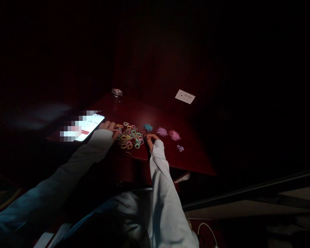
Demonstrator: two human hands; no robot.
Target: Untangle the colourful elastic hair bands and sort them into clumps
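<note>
A loose heap of colourful hair ties (pixel 129 136) in yellow, green and pink lies on the dark red table. At the heap's left side rests my left hand (pixel 109 128), its fingers apart and touching the outermost ties. My right hand (pixel 152 140) is at the right edge of the heap, thumb and fingers pinched together. Whatever is between those fingertips is too small and dark to make out. Beyond it lie separate piles of thin bands: a blue pile (pixel 147 127), a purple pile (pixel 161 131) and a pink pile (pixel 174 134). A few lilac hair ties (pixel 180 148) sit nearer the right.
A lit phone (pixel 89 128) showing a timer lies left of my left hand. Toward the back of the table (pixel 193 160) stands a clear lidded jar (pixel 117 94). A white socket plate (pixel 185 96) is on the wall behind. The surroundings are very dark.
</note>
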